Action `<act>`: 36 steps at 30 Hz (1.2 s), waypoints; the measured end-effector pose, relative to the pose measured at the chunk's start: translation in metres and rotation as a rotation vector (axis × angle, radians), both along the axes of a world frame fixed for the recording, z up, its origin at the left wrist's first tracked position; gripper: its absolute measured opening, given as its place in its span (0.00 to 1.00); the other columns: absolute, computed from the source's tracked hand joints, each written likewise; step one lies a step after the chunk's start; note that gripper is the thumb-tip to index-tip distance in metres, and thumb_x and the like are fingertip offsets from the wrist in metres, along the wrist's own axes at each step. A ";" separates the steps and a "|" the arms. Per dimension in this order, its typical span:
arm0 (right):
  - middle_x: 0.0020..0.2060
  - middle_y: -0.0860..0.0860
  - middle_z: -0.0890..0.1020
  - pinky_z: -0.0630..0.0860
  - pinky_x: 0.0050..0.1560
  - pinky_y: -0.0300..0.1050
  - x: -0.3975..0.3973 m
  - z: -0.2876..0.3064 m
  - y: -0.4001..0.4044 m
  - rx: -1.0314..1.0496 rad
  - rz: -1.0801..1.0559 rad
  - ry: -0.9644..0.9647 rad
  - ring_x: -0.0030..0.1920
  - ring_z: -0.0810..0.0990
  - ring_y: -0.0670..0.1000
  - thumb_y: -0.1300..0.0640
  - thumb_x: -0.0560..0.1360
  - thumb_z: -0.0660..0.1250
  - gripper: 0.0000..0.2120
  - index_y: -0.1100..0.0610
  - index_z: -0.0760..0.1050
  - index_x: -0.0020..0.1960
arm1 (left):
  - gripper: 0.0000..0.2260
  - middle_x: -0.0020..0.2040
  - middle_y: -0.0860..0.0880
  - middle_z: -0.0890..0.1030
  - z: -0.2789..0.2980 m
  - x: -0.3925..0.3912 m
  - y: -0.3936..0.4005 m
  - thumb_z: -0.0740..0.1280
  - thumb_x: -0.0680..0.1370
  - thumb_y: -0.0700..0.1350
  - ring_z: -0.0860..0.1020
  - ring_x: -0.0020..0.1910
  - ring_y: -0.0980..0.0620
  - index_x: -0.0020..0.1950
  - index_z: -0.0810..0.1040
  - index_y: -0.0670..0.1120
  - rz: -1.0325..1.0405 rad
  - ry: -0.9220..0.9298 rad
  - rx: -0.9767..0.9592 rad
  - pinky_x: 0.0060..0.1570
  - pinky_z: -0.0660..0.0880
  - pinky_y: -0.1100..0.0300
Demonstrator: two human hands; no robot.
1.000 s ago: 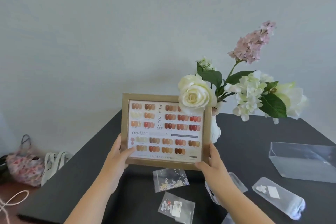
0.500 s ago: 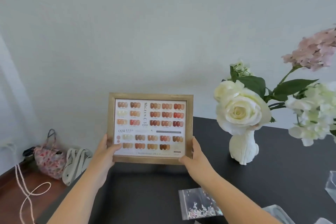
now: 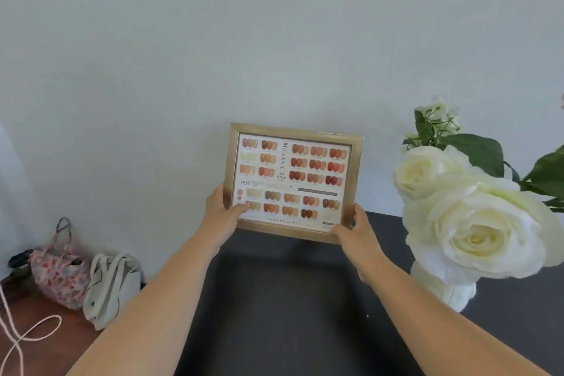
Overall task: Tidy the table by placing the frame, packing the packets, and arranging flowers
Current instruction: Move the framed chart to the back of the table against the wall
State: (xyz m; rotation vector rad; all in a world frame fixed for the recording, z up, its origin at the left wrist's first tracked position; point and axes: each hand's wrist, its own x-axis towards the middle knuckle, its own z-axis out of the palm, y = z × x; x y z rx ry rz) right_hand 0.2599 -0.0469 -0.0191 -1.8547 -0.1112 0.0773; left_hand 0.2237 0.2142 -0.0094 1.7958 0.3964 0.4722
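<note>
A gold-edged frame [image 3: 293,181] with a nail colour chart stands upright at the far edge of the dark table [image 3: 290,314], close to the wall. My left hand [image 3: 221,214] grips its lower left corner, thumb on the glass. My right hand [image 3: 358,233] holds the lower right corner. White roses [image 3: 476,223] with green leaves fill the right side, in a white vase [image 3: 442,290]. No packets are in view.
On the wooden floor at the left lie a floral bag [image 3: 59,272], a white tote bag [image 3: 110,287] and a loop of pale cord [image 3: 21,336]. A plain grey wall [image 3: 244,40] rises behind the table.
Both hands have carried the frame farther back toward the wall. The view has shifted left, so the packets and clear box have dropped out of sight and the roses sit nearer the right edge.
</note>
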 end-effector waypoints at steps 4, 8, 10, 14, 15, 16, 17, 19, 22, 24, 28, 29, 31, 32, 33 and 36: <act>0.68 0.44 0.72 0.71 0.64 0.58 0.023 -0.006 0.001 0.031 -0.048 -0.018 0.67 0.72 0.51 0.49 0.75 0.68 0.30 0.42 0.56 0.72 | 0.33 0.70 0.49 0.62 -0.001 0.036 0.000 0.73 0.74 0.52 0.69 0.68 0.44 0.74 0.60 0.58 0.049 0.119 0.059 0.65 0.69 0.43; 0.68 0.45 0.71 0.70 0.64 0.58 0.041 -0.009 0.004 0.069 -0.072 -0.057 0.68 0.71 0.51 0.49 0.76 0.68 0.28 0.42 0.58 0.70 | 0.35 0.72 0.47 0.61 0.000 0.061 0.000 0.72 0.75 0.50 0.68 0.69 0.42 0.76 0.57 0.59 0.044 0.133 0.051 0.65 0.68 0.42; 0.69 0.45 0.70 0.70 0.64 0.58 0.047 -0.010 0.004 0.074 -0.100 -0.065 0.68 0.71 0.52 0.50 0.76 0.68 0.29 0.42 0.57 0.71 | 0.35 0.73 0.47 0.60 -0.001 0.070 -0.002 0.72 0.75 0.50 0.68 0.69 0.42 0.76 0.56 0.59 0.037 0.129 0.039 0.64 0.69 0.43; 0.69 0.46 0.70 0.69 0.65 0.59 0.055 -0.020 0.004 0.056 -0.131 -0.040 0.69 0.70 0.52 0.55 0.76 0.68 0.30 0.44 0.58 0.72 | 0.36 0.75 0.46 0.59 -0.009 0.081 -0.004 0.72 0.75 0.48 0.66 0.70 0.40 0.78 0.55 0.57 0.012 0.176 0.020 0.66 0.67 0.43; 0.69 0.46 0.70 0.69 0.65 0.59 0.056 -0.022 0.002 0.049 -0.132 -0.026 0.69 0.70 0.52 0.57 0.76 0.68 0.30 0.44 0.58 0.72 | 0.36 0.75 0.45 0.58 -0.012 0.081 -0.004 0.71 0.75 0.47 0.66 0.71 0.40 0.78 0.55 0.57 0.004 0.191 0.015 0.67 0.66 0.42; 0.70 0.47 0.70 0.68 0.66 0.58 0.056 -0.025 0.001 0.041 -0.125 -0.013 0.69 0.70 0.52 0.58 0.76 0.68 0.31 0.45 0.57 0.73 | 0.35 0.75 0.45 0.58 -0.016 0.081 -0.003 0.71 0.76 0.45 0.66 0.71 0.40 0.78 0.56 0.56 -0.004 0.201 0.008 0.68 0.65 0.42; 0.70 0.47 0.70 0.68 0.66 0.58 0.057 -0.027 0.000 0.032 -0.113 -0.002 0.69 0.69 0.52 0.59 0.76 0.67 0.31 0.45 0.57 0.73 | 0.35 0.75 0.44 0.59 -0.019 0.081 -0.001 0.70 0.75 0.43 0.66 0.70 0.40 0.77 0.58 0.55 -0.012 0.209 -0.001 0.69 0.65 0.42; 0.70 0.46 0.70 0.68 0.67 0.57 0.056 -0.030 -0.002 0.014 -0.087 0.012 0.69 0.69 0.51 0.59 0.76 0.67 0.32 0.45 0.56 0.73 | 0.33 0.74 0.43 0.61 -0.025 0.079 0.004 0.68 0.75 0.39 0.67 0.69 0.41 0.77 0.60 0.54 -0.028 0.222 -0.015 0.69 0.65 0.43; 0.69 0.46 0.71 0.68 0.67 0.57 0.056 -0.029 -0.001 0.010 -0.057 0.024 0.69 0.70 0.50 0.60 0.76 0.67 0.33 0.43 0.54 0.73 | 0.33 0.73 0.44 0.62 -0.031 0.079 0.010 0.67 0.74 0.37 0.67 0.69 0.42 0.76 0.61 0.54 -0.044 0.216 -0.026 0.69 0.65 0.42; 0.69 0.46 0.71 0.68 0.66 0.56 0.056 -0.029 -0.001 0.017 -0.047 0.036 0.69 0.69 0.50 0.61 0.76 0.66 0.34 0.42 0.53 0.73 | 0.34 0.74 0.44 0.63 -0.032 0.080 0.011 0.68 0.74 0.37 0.67 0.70 0.42 0.77 0.60 0.54 -0.043 0.217 -0.034 0.70 0.65 0.42; 0.71 0.46 0.68 0.67 0.66 0.55 0.055 -0.030 -0.004 0.020 -0.024 0.061 0.70 0.67 0.51 0.63 0.75 0.67 0.40 0.40 0.49 0.75 | 0.38 0.75 0.47 0.64 -0.037 0.077 0.010 0.68 0.74 0.38 0.65 0.72 0.44 0.79 0.53 0.56 -0.062 0.210 -0.039 0.70 0.64 0.44; 0.72 0.45 0.67 0.67 0.67 0.55 0.055 -0.032 -0.006 0.019 -0.019 0.062 0.70 0.67 0.51 0.62 0.74 0.67 0.40 0.39 0.48 0.75 | 0.39 0.75 0.48 0.64 -0.039 0.076 0.009 0.68 0.74 0.38 0.65 0.72 0.45 0.79 0.52 0.56 -0.069 0.209 -0.031 0.69 0.64 0.44; 0.73 0.46 0.66 0.66 0.67 0.54 0.055 -0.037 -0.008 0.018 -0.020 0.071 0.71 0.67 0.51 0.62 0.74 0.67 0.41 0.40 0.48 0.75 | 0.40 0.75 0.49 0.63 -0.041 0.074 0.008 0.68 0.74 0.40 0.64 0.72 0.46 0.79 0.50 0.57 -0.085 0.209 -0.013 0.68 0.64 0.46; 0.73 0.46 0.66 0.66 0.67 0.54 0.055 -0.039 -0.009 0.013 -0.030 0.082 0.71 0.67 0.52 0.62 0.74 0.67 0.41 0.40 0.48 0.76 | 0.40 0.75 0.49 0.63 -0.042 0.073 0.007 0.68 0.74 0.40 0.65 0.72 0.47 0.79 0.49 0.57 -0.090 0.212 -0.005 0.68 0.64 0.46; 0.73 0.46 0.65 0.67 0.67 0.55 0.054 -0.042 -0.009 0.007 -0.044 0.092 0.71 0.67 0.52 0.62 0.74 0.67 0.40 0.41 0.48 0.76 | 0.41 0.76 0.49 0.62 -0.043 0.072 0.006 0.69 0.74 0.40 0.64 0.72 0.47 0.79 0.49 0.57 -0.093 0.220 -0.001 0.68 0.63 0.47; 0.73 0.45 0.65 0.70 0.60 0.48 0.051 -0.047 -0.011 0.012 -0.069 0.104 0.68 0.69 0.51 0.62 0.74 0.66 0.40 0.40 0.49 0.76 | 0.44 0.79 0.49 0.57 -0.049 0.065 0.006 0.69 0.74 0.40 0.60 0.76 0.46 0.80 0.45 0.56 -0.102 0.257 -0.013 0.70 0.60 0.46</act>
